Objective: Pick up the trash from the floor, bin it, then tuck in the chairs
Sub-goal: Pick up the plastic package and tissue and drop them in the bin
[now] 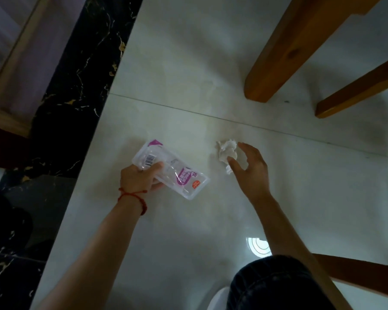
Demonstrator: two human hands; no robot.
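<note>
A clear plastic wrapper (pixel 184 180) with purple print and a barcode is held just above the pale tiled floor (pixel 188 86). My left hand (pixel 137 180), with a red string at the wrist, is shut on its near end. A crumpled white tissue (pixel 225 151) lies on the floor to the right of the wrapper. My right hand (pixel 250 168) hovers right beside it with fingers spread and curved, the fingertips touching or nearly touching the tissue, not closed on it.
Two wooden chair legs (pixel 285 52) (pixel 356 92) stand at the upper right, another wooden rail (pixel 354 274) at the lower right. A black marble strip (pixel 72 97) borders the floor on the left. My knee in dark denim (pixel 276 285) is at the bottom.
</note>
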